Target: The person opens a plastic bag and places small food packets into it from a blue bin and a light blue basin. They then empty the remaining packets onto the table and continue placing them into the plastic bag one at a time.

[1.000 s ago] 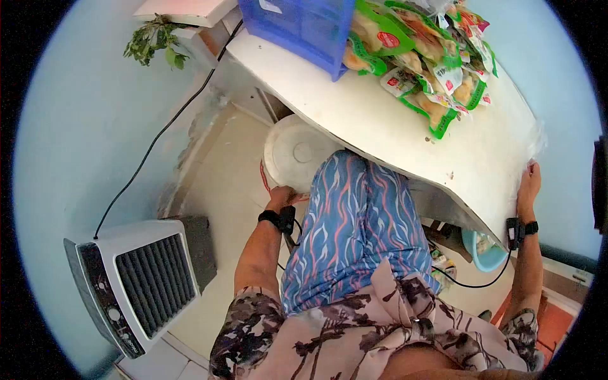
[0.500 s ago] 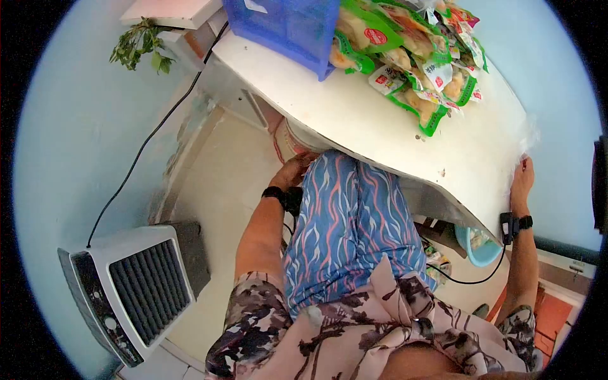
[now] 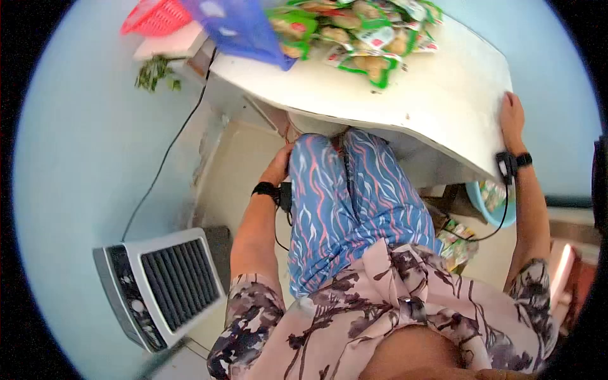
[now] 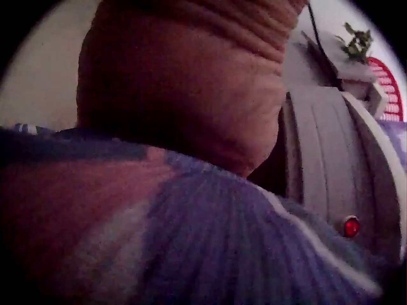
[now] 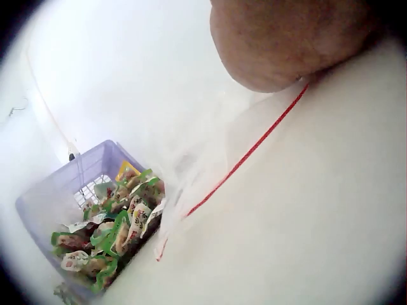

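Note:
My left hand (image 3: 278, 166) lies against the outer side of my left knee, in patterned blue trousers (image 3: 323, 209). Its fingers are mostly hidden; the left wrist view shows the base of the hand close over the cloth. Just past the knee, a pale bucket (image 3: 310, 123) shows partly under the white table (image 3: 443, 107). My right hand (image 3: 513, 117) rests on the table's right edge, fingers loosely bent. By it, in the right wrist view, lies a clear plastic bag (image 5: 210, 159) with a red strip running under the hand.
Several green-edged food packets (image 3: 373, 38) lie on the table beside a blue basket (image 3: 247, 31). A red basket (image 3: 155, 18) stands behind. An air cooler (image 3: 180, 278) sits at left, its black cable along the wall. A light-blue basin (image 3: 491, 202) is below the table's right end.
The bucket has slid under the table from beside my left knee, and my left hand has come up against the knee. The head view has shifted; the right hand stays at the table edge.

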Demonstrator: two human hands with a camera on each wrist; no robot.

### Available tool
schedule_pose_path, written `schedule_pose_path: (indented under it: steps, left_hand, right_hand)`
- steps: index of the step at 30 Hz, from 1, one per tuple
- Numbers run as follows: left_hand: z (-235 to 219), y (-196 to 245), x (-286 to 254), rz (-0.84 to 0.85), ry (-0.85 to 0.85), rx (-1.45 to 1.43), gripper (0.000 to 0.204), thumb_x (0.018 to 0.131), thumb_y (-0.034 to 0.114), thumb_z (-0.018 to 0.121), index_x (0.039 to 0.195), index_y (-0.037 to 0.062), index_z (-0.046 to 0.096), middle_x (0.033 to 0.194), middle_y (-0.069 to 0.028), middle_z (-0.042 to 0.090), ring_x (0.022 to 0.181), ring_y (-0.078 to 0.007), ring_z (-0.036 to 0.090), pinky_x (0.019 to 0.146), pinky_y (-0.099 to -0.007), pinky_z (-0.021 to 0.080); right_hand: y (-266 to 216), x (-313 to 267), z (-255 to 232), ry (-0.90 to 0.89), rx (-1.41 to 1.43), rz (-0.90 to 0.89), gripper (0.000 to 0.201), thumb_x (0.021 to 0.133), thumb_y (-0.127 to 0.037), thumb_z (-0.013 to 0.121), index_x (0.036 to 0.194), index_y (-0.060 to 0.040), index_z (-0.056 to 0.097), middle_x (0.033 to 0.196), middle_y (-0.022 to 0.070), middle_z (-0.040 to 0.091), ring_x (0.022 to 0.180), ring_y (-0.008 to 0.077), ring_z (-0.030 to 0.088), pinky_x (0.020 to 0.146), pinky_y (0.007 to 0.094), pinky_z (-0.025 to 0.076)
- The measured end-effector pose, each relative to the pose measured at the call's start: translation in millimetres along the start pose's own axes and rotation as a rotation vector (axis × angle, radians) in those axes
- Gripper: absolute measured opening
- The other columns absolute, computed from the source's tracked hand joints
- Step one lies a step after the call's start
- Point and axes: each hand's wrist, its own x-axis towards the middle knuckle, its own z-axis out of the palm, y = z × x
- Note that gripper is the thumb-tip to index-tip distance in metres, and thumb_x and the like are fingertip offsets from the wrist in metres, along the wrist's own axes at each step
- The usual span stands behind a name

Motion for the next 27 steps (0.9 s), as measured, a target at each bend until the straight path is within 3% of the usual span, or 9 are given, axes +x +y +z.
schedule_pose_path:
  steps: [2,5,10,13,16,19,22,24,27]
  left_hand:
    - [13,10,-10,0.077,-0.059,0.100,0.047,0.095,0.038,0.045,0.124,0.0028,0.057,0.122,-0.0103,0.061,0.108,-0.0215,0.058,0.097,-0.0328,0.044]
    - [-12,-9,1,-0.035,0.027,-0.043,0.049,0.095,0.039,0.044,0.126,0.0027,0.055,0.124,-0.0114,0.060,0.110,-0.0235,0.058,0.098,-0.0347,0.044]
    - [-18,-12,-33,0.157,0.104,-0.055,0.050,0.096,0.039,0.039,0.127,0.0018,0.052,0.124,-0.0126,0.059,0.112,-0.0264,0.056,0.100,-0.0381,0.044]
    - [-5,-4,-70,0.251,0.154,-0.074,0.050,0.095,0.039,0.039,0.126,0.0014,0.051,0.125,-0.0138,0.057,0.114,-0.0272,0.055,0.101,-0.0388,0.042]
    - [17,17,-115,0.353,0.188,-0.104,0.050,0.094,0.039,0.039,0.125,0.0011,0.049,0.126,-0.0150,0.056,0.116,-0.0280,0.053,0.102,-0.0394,0.041]
    - [43,34,-150,0.442,0.197,-0.138,0.051,0.093,0.039,0.039,0.124,0.0008,0.047,0.127,-0.0162,0.054,0.117,-0.0288,0.052,0.103,-0.0401,0.039]
    - [61,39,-154,0.517,0.081,-0.110,0.051,0.092,0.039,0.038,0.123,0.0004,0.046,0.128,-0.0174,0.052,0.119,-0.0296,0.050,0.104,-0.0407,0.038]
    - [52,45,-138,0.609,-0.137,0.045,0.050,0.094,0.033,0.042,0.134,0.0033,0.043,0.134,-0.0146,0.050,0.122,-0.0280,0.049,0.106,-0.0411,0.035]
    - [74,50,-117,0.584,-0.024,0.028,0.048,0.087,0.034,0.049,0.122,0.0014,0.047,0.133,-0.0175,0.048,0.122,-0.0299,0.047,0.106,-0.0419,0.036]
  right_hand:
    - [30,-10,16,0.009,0.066,0.012,0.037,0.096,-0.028,0.042,0.116,-0.0035,0.060,0.116,0.0186,0.062,0.109,0.0336,0.058,0.095,0.0402,0.043]
    - [53,-27,37,0.049,0.093,0.117,0.036,0.096,-0.029,0.043,0.115,-0.0044,0.061,0.115,0.0180,0.063,0.106,0.0332,0.059,0.092,0.0405,0.045]
    - [57,-35,38,0.085,0.168,0.162,0.035,0.094,-0.029,0.046,0.116,-0.0063,0.061,0.114,0.0162,0.064,0.107,0.0330,0.059,0.093,0.0399,0.044]
    - [76,-36,44,0.099,0.174,0.134,0.035,0.094,-0.029,0.047,0.116,-0.0059,0.061,0.106,0.0130,0.066,0.098,0.0263,0.062,0.086,0.0341,0.047]
    - [52,-47,29,0.148,0.258,0.131,0.026,0.092,-0.022,0.050,0.109,-0.0037,0.058,0.104,0.0244,0.061,0.101,0.0359,0.058,0.091,0.0435,0.043]
    - [40,-45,29,0.178,0.234,0.176,0.023,0.093,-0.018,0.047,0.107,-0.0027,0.059,0.104,0.0223,0.062,0.099,0.0369,0.057,0.089,0.0430,0.044]
    - [43,-45,29,0.180,0.262,0.133,0.023,0.093,-0.018,0.047,0.104,-0.0020,0.059,0.104,0.0212,0.062,0.099,0.0374,0.057,0.087,0.0431,0.044]
    - [39,-48,28,0.168,0.273,0.150,0.024,0.093,-0.019,0.047,0.104,-0.0018,0.059,0.104,0.0210,0.062,0.098,0.0377,0.057,0.087,0.0431,0.044]
    - [43,-43,31,0.170,0.275,0.150,0.024,0.093,-0.020,0.047,0.104,-0.0017,0.059,0.104,0.0212,0.062,0.098,0.0381,0.057,0.087,0.0430,0.044]
